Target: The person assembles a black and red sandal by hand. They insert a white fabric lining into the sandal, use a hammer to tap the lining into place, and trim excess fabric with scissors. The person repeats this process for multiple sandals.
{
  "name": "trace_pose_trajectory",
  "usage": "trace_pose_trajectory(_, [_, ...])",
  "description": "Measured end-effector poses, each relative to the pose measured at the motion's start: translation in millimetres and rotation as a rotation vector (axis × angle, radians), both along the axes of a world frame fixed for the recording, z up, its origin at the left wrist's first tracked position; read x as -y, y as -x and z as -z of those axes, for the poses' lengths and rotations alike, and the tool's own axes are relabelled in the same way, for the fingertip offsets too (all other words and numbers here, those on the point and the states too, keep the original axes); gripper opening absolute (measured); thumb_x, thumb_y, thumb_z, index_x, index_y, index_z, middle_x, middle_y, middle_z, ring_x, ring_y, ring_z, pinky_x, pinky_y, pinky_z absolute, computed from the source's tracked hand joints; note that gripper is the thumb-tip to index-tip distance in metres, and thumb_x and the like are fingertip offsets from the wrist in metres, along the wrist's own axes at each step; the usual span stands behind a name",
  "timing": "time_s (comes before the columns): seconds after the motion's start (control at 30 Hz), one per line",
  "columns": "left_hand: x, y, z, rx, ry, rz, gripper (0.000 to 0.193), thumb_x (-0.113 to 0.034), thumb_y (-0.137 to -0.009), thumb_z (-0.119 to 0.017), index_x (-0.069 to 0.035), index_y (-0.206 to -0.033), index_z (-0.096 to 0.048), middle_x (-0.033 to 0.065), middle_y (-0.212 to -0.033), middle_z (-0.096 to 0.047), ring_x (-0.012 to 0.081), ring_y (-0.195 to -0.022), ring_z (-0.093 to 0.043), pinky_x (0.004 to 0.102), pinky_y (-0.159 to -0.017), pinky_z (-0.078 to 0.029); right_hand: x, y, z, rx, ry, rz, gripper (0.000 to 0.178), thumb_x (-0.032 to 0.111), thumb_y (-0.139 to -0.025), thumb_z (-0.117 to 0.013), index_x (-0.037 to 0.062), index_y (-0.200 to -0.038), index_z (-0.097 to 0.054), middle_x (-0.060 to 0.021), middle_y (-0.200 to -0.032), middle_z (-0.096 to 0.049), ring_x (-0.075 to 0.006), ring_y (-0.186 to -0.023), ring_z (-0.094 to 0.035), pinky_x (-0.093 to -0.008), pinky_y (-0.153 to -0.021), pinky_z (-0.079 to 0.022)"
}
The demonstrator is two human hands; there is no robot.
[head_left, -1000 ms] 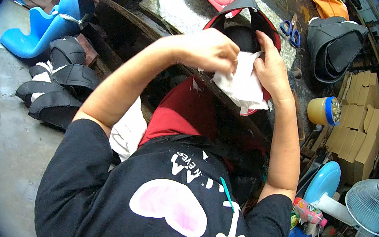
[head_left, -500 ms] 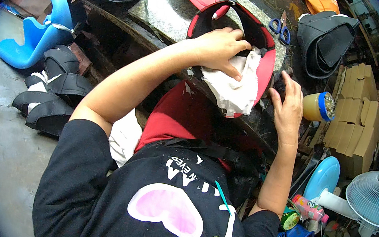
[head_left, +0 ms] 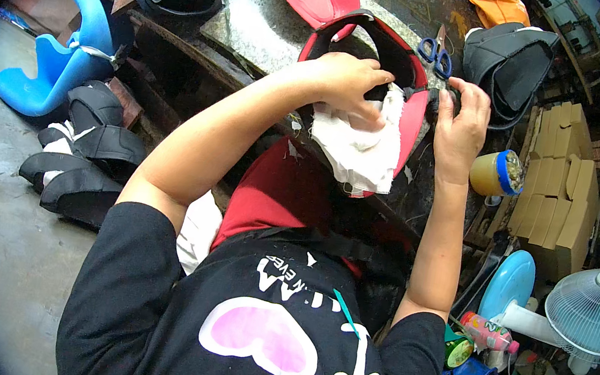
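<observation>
Far left, a blue curved foam piece tied with a white strip stood beside a heap of black curved shells. Next came a pale speckled stone slab, its near part bare, and there was the left hand, fingers spread wide over a white frayed cloth! That cloth lay in a red-and-black cap-shaped shell, whose tip sat right at the bench's near edge. Just beyond, blue-handled scissors; then the right hand, half-curled, narrow, its grip impossible to tell, a slim bare strip separating it from the shell. A blue-lidded jar crowded its right side.
</observation>
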State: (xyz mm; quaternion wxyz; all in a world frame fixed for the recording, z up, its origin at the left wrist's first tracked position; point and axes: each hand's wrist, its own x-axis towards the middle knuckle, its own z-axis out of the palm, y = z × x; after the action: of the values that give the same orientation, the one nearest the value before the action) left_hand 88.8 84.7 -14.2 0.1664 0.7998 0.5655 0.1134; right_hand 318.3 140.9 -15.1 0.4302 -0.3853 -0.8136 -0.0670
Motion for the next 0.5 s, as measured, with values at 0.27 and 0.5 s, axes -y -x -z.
trace_pose_trajectory(0.27, [-3.7, -7.0, -2.4, -0.062, -0.019, 0.006, 0.101, -0.055, -0.064, -0.085, -0.008, -0.146, -0.050, 0.0175, -0.130, -0.062, 0.0389, -0.113, -0.065, 0.0492, -0.096, -0.052, 16.8, 29.0, -3.7, 0.382, 0.217, -0.157, 0.018, 0.021, -0.084, -0.077, 0.0068, -0.094, -0.074, -0.0095, -0.098, -0.064, -0.0291, -0.097, -0.063, -0.0390, -0.084, -0.052])
trace_pose_trajectory(0.5, [2.6, -10.0, -9.4, -0.096, 0.020, -0.017, 0.107, -0.057, -0.059, -0.087, -0.009, -0.147, -0.051, 0.0181, -0.129, -0.062, 0.0383, -0.117, -0.063, 0.0500, -0.097, -0.051, 6.8, 8.5, 4.2, 0.044, 0.668, -0.340, 0.012, 0.011, -0.089, -0.068, -0.0009, -0.088, -0.066, -0.0062, -0.090, -0.061, -0.0163, -0.082, -0.059, -0.0267, -0.078, -0.046])
